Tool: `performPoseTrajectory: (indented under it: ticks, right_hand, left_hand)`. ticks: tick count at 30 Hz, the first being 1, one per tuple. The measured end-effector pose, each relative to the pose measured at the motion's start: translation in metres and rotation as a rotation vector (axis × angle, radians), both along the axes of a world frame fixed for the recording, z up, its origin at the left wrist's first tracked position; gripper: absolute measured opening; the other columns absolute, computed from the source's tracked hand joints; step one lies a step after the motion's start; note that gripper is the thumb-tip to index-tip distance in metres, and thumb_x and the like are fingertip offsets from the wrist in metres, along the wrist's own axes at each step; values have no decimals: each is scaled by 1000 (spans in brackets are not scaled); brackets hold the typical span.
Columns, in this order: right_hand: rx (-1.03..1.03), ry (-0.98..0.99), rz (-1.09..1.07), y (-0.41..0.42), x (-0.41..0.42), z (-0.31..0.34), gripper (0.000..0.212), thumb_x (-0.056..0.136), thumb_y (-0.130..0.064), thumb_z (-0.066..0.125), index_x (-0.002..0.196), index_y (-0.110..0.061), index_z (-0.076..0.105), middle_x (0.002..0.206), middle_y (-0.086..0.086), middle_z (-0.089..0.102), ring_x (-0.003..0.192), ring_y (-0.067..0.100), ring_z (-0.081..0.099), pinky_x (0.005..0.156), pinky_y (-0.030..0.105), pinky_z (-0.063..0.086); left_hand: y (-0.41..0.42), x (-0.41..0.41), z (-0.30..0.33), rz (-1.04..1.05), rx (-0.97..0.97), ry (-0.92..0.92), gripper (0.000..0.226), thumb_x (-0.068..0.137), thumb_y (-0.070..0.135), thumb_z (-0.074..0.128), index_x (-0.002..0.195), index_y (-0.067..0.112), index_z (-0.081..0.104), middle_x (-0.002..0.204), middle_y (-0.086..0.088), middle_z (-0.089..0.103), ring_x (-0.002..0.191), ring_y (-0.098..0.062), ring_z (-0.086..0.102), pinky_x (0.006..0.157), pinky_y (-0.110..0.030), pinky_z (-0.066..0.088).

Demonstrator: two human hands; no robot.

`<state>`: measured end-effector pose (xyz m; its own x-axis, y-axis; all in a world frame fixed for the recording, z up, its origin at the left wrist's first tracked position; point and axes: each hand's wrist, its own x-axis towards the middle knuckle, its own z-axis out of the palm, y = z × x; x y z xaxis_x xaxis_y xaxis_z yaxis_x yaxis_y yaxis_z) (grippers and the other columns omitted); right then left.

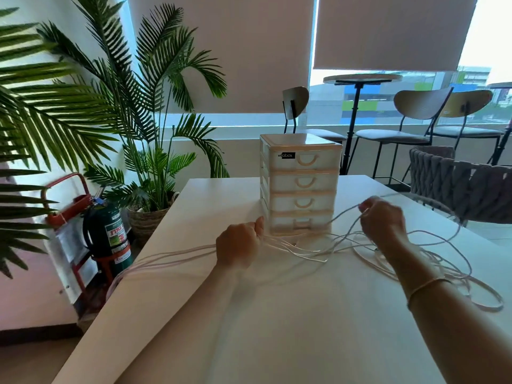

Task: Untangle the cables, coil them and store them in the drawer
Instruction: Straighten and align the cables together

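- Untangling, I judge: my left hand (238, 246) grips several strands of thin white cables (327, 252) on the white bench (249, 328); right hand (383, 223) pinches a raised strand.
- Next: draw strands apart before coiling; white plastic drawer unit (300, 184) stands closed.

Left of the white table (194, 314), palm plants (116, 101) rise above a wicker pot (145, 221) and a green fire extinguisher (109, 231), while beyond it stand a woven chair (460, 189), dining chairs (410, 117) and a round high table (361, 79).
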<state>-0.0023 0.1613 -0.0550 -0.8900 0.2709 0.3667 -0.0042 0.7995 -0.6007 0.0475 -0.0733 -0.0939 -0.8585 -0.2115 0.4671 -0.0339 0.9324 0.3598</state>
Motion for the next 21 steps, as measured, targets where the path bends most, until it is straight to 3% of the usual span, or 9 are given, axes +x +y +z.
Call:
performPoseTrajectory:
  ticks: [2, 4, 6, 9, 10, 13, 16, 21]
  right_hand:
    - [85, -160, 73, -14, 1, -5, 34, 90, -2, 42, 123, -5, 51, 120, 23, 58, 110, 35, 56, 89, 35, 43]
    - [313, -303, 29, -26, 7, -4, 38, 88, -1, 38, 125, -7, 47, 124, 23, 52, 114, 36, 52, 92, 40, 41]
    - [474, -256, 21, -45, 18, 3, 35, 89, -7, 42, 122, -11, 53, 124, 18, 51, 116, 34, 50, 93, 40, 40]
    - [291, 24, 389, -81, 30, 3, 34, 92, -11, 48, 125, -14, 55, 127, 12, 53, 112, 28, 53, 94, 36, 46]
    - [243, 35, 524, -93, 33, 2, 34, 93, -12, 47, 126, -14, 54, 128, 10, 55, 112, 26, 55, 95, 34, 46]
    - [164, -182, 743, -114, 37, -12, 29, 98, -25, 40, 116, -15, 60, 110, 6, 66, 101, 21, 61, 81, 27, 44]
    - [-65, -319, 821, -112, 37, -28, 28, 98, -28, 42, 80, -22, 63, 70, -4, 64, 62, 14, 57, 63, 27, 45]
    - [-164, -320, 799, -107, 31, -34, 32, 97, -28, 44, 72, -23, 64, 51, -9, 55, 47, 4, 43, 56, 23, 36]
  left_hand:
    - [1, 0, 1, 6, -3, 10, 52, 99, 43, 28, 99, 10, 67, 99, -18, 68, 99, -39, 60, 79, -37, 46]
    - [0, -1, 1, 6, 5, 25, 52, 99, 42, 28, 98, 9, 68, 98, -18, 68, 98, -39, 60, 78, -37, 46]
    - [0, -3, 0, 9, 16, 38, 52, 99, 43, 29, 97, 8, 68, 97, -18, 69, 97, -39, 60, 78, -37, 47]
    - [3, -3, -2, 16, 17, 47, 53, 99, 44, 28, 99, 9, 68, 96, -17, 69, 97, -37, 61, 79, -36, 48]
    - [4, -3, -2, 16, 13, 54, 54, 99, 44, 27, 100, 10, 69, 96, -17, 69, 96, -37, 62, 79, -36, 48]
    - [2, -1, -3, -18, 81, 61, 54, 99, 44, 27, 98, 11, 69, 94, -16, 70, 93, -36, 62, 75, -36, 47]
    - [-2, -2, -6, -51, 140, 65, 53, 99, 43, 29, 91, 9, 69, 91, -16, 70, 92, -36, 62, 71, -35, 43]
    - [-3, -7, -8, -98, 218, 102, 52, 98, 42, 35, 84, 4, 67, 85, -18, 69, 85, -37, 61, 64, -33, 40]
